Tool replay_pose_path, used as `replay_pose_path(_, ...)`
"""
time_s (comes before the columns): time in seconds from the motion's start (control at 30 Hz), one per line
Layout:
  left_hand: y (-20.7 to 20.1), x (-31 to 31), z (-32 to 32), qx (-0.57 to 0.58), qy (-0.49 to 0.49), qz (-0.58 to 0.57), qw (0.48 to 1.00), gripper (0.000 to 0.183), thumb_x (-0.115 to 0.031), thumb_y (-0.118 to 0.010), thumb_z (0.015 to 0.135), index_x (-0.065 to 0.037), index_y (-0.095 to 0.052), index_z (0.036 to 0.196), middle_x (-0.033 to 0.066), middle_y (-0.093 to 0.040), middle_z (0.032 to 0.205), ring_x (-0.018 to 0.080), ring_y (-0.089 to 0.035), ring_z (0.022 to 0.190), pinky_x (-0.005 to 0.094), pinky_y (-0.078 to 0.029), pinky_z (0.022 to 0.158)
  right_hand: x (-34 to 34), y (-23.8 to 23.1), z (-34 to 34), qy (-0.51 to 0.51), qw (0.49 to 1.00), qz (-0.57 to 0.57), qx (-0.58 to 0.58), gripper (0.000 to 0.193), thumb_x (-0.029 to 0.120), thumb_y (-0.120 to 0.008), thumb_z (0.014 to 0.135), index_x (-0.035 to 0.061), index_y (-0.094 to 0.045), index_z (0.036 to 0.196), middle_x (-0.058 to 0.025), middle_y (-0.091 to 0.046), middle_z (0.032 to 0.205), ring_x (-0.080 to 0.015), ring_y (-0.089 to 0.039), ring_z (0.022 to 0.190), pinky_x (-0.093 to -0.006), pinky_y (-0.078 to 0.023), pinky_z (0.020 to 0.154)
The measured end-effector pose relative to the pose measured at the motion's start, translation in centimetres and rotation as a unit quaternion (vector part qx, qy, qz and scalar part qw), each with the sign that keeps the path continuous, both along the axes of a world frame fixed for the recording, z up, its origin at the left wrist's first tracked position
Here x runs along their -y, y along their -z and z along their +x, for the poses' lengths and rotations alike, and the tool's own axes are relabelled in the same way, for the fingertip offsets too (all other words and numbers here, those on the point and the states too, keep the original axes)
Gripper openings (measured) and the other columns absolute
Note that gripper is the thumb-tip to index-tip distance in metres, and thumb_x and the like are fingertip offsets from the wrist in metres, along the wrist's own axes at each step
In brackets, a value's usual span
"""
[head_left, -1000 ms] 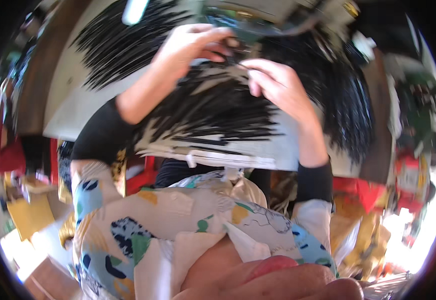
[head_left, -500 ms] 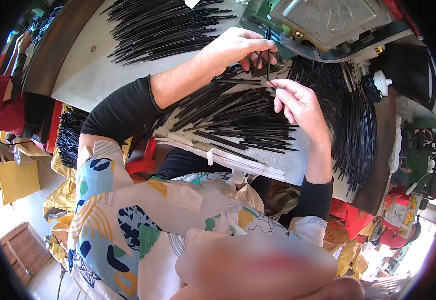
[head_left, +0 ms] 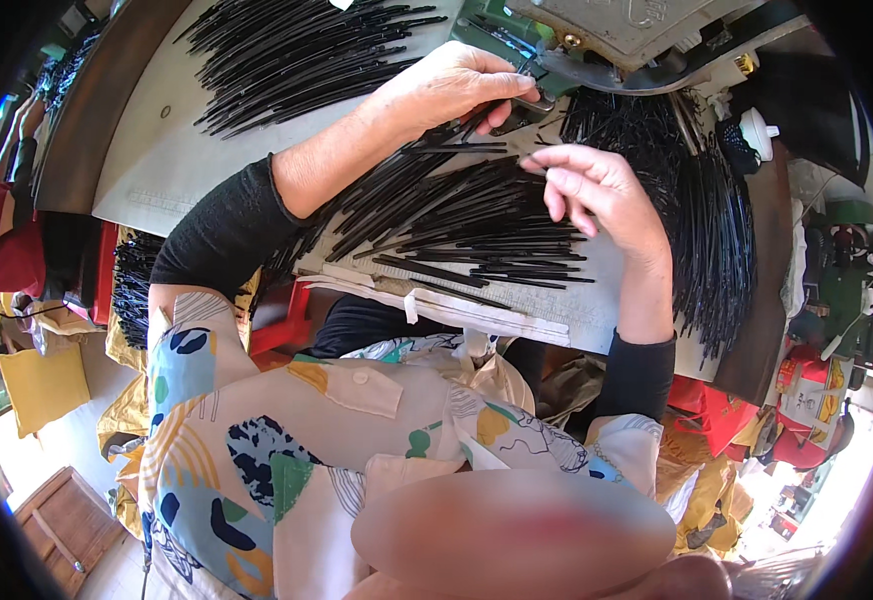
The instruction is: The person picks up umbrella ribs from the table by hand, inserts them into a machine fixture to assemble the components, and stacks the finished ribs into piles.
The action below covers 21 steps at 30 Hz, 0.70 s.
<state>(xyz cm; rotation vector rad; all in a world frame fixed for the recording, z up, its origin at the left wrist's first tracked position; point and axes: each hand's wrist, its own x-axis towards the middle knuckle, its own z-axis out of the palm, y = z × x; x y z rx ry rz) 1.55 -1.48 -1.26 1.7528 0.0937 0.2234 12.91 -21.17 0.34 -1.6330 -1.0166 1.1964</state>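
My left hand [head_left: 477, 88] is at the green-and-grey machine [head_left: 617, 28], which looks like a sewing machine. Its thumb and fingers are pinched on a thin black strip, mostly hidden by the hand. My right hand [head_left: 602, 195] hovers just to the right, fingers loosely bent and apart, with nothing visible between them. Below both hands a loose spread of thin black strips [head_left: 497, 225] lies on the pale worktable [head_left: 142, 165]. Another pile of black strips [head_left: 307, 60] lies at the far left.
A thick black bundle [head_left: 712, 240] hangs over the table's right side, near a white knob-like part [head_left: 758, 134]. White strips [head_left: 457, 312] line the near edge. Another person's arm [head_left: 25, 135] shows at far left. A red stool [head_left: 282, 325] stands below.
My right hand has let go of the thin black strip and drawn slightly away from my left hand. My left hand stays at the machine. The whole view has shifted slightly.
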Motion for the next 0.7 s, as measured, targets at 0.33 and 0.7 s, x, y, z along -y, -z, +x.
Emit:
replay_pose_path(0.33,-0.7,-0.9,-0.1,-0.041,0.036,-0.131,0.990,0.031,-0.024,-0.052,0.090,0.004,-0.062,0.097,-0.0023,-0.040,0.053,0.0063,-0.037,0.045,0.0213,-0.028,0.043,-0.2,0.5,0.7,0.080,0.995,0.060,-0.024,0.029,0.017,-0.049,0.090,-0.0014,-0.057,0.112,-0.0030,-0.056,0.068,-0.0015,-0.038,0.042,-0.0147,-0.030,0.039)
replay_pose_path(0.7,0.0,-1.8,0.0,-0.146,0.125,-0.032,0.981,0.031,-0.024,-0.052,0.089,0.005,-0.063,0.092,0.0042,-0.056,0.058,0.0093,-0.049,0.042,0.0203,-0.038,0.042,-0.2,0.8,0.7,0.118,0.989,0.081,-0.026,0.030,0.017,-0.050,0.090,-0.0020,-0.056,0.112,-0.0034,-0.057,0.070,-0.0020,-0.038,0.043,-0.0149,-0.031,0.040)
